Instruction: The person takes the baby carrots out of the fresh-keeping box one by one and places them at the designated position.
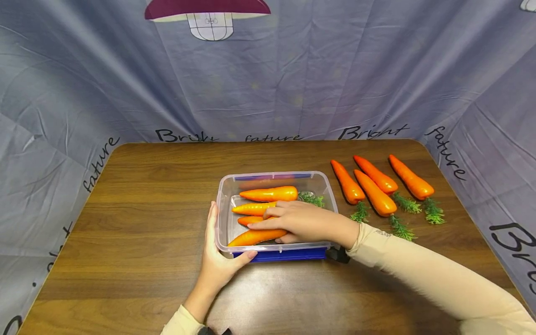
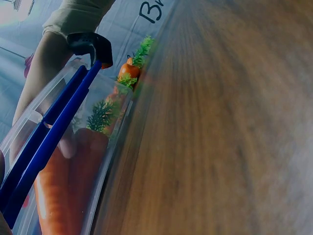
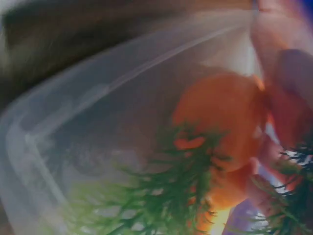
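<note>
Our right hand [image 1: 293, 222] lies inside the clear box [image 1: 326, 186], its fingers on the front carrot [image 1: 251, 238]; we cannot tell if they curl round it; our left hand [image 1: 217, 253] grips the box's left front corner, thumb on the near rim, so it stays put; we think it best to lay the carrot flat beside the other three carrots [image 1: 268, 193], tips pointing left; they look smooth, shiny and pointy, with scratchy green tops; four more carrots [image 1: 377, 186] wait on the brown wooden table [image 1: 146, 209].
</note>
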### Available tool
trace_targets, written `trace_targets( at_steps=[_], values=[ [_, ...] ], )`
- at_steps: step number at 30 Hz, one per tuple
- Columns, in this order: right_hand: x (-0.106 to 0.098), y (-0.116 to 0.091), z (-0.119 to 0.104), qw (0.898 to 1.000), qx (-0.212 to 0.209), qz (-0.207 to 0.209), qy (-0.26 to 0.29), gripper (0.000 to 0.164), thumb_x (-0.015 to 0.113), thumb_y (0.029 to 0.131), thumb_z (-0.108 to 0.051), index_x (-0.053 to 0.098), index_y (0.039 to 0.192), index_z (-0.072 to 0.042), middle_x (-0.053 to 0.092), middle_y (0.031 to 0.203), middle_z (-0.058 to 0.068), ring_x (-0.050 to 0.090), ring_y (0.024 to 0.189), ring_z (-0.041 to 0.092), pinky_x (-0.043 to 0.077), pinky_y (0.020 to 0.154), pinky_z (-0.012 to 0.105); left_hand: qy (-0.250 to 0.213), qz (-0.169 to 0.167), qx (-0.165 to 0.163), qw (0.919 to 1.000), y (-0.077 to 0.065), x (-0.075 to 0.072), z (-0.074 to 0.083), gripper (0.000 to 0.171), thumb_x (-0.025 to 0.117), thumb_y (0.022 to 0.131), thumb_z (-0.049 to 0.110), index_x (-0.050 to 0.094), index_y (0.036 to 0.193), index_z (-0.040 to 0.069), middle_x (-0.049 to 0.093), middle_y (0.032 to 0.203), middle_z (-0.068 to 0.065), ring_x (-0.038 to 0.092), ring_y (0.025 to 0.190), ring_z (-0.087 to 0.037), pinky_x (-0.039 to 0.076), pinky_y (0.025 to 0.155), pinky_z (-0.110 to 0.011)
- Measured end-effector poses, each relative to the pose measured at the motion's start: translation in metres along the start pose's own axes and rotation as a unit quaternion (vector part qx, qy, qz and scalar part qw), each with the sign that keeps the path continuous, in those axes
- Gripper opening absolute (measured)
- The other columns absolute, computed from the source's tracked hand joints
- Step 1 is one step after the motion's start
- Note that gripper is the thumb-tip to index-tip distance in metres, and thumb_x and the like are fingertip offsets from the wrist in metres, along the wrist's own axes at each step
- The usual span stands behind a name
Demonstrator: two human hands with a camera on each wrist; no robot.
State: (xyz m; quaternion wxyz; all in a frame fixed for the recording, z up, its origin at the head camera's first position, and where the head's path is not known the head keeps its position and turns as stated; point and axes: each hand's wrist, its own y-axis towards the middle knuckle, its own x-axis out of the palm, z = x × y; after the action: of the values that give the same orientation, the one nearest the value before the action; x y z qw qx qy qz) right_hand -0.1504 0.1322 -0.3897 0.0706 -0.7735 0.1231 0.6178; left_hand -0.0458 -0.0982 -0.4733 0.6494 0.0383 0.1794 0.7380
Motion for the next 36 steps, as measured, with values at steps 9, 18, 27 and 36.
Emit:
trace_targets(
  at_steps=[9, 18, 27, 36],
  values=[
    [0.006, -0.001, 0.002, 0.999, -0.007, 0.029, -0.044, 0.057, 0.072, 0.091, -0.031, 0.053, 0.144, -0.031, 0.055, 0.145, -0.001, 0.06, 0.123, 0.018, 0.053, 0.097, 0.038, -0.009, -0.007, -0.004, 0.9999, 0.0, 0.001, 0.0, 0.131, 0.093, 0.059, 0.002, 0.013, 0.16, 0.028, 0.009, 0.168, 0.007, 0.014, 0.154, -0.016, 0.02, 0.122, -0.02],
    [-0.01, -0.013, 0.002, 0.995, 0.042, 0.04, -0.084, 0.054, 0.068, 0.089, -0.028, 0.055, 0.141, -0.032, 0.05, 0.09, -0.004, 0.048, 0.08, 0.014, 0.046, 0.069, 0.031, -0.008, 0.001, -0.001, 1.0, 0.0, 0.001, -0.001, 0.132, 0.094, 0.057, 0.002, 0.014, 0.16, 0.027, 0.011, 0.168, 0.006, 0.016, 0.153, -0.017, 0.019, 0.121, -0.016],
    [-0.017, -0.019, 0.0, 0.987, 0.135, 0.006, -0.093, 0.058, 0.067, 0.086, -0.035, 0.054, 0.143, -0.031, 0.063, 0.103, 0.0, 0.062, 0.096, 0.02, 0.055, 0.08, 0.041, -0.005, 0.002, 0.001, 1.0, 0.0, 0.0, -0.001, 0.132, 0.094, 0.057, 0.003, 0.014, 0.16, 0.027, 0.01, 0.168, 0.006, 0.016, 0.154, -0.017, 0.017, 0.121, -0.015],
    [-0.018, -0.02, -0.001, 0.979, 0.184, -0.036, -0.085, 0.057, 0.068, 0.084, -0.034, 0.057, 0.139, -0.034, 0.069, 0.107, 0.002, 0.067, 0.087, 0.021, 0.056, 0.071, 0.042, -0.009, -0.004, -0.004, 0.9999, 0.0, 0.0, 0.0, 0.132, 0.093, 0.058, 0.002, 0.013, 0.16, 0.027, 0.008, 0.168, 0.007, 0.014, 0.154, -0.016, 0.018, 0.123, -0.019]
  ],
)
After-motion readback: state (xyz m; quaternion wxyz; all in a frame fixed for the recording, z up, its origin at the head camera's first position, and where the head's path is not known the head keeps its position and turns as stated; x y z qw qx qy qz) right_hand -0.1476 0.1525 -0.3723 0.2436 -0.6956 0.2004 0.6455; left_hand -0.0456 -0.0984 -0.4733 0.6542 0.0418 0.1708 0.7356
